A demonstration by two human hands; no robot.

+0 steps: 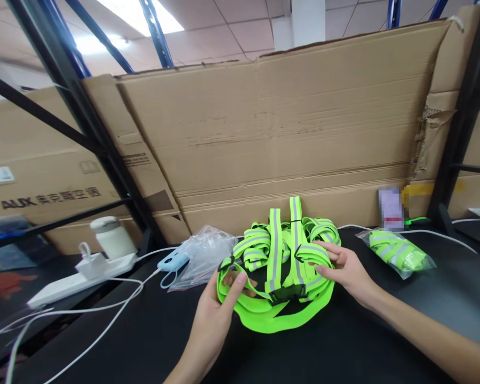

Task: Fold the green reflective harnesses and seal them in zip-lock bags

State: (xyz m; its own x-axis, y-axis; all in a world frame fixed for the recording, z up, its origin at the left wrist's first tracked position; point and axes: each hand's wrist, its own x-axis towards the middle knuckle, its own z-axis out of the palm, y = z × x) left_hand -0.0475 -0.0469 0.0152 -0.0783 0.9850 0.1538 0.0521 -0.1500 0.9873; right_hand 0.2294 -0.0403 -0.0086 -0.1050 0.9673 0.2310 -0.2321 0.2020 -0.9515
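A neon-green reflective strap harness (282,321) with grey stripes and black buckles lies looped on the black table, between my hands. My left hand (224,298) is closed around its left side near a black slider, thumb over the band. On the other side, my right hand (344,266) pinches the folded end of the band between thumb and fingers. A black buckle (288,293) sits at the front middle of the loop. Behind it are rolled green straps (257,246) and a second rolled bundle (322,229), with two strap ends standing up.
Clear plastic bags (212,253) and a light-blue power bank (174,261) lie left. Beyond them are a white power strip (82,280), cables and a white bottle (112,237). A bagged green strap (400,253) lies right. A cardboard panel (288,122) closes off the back.
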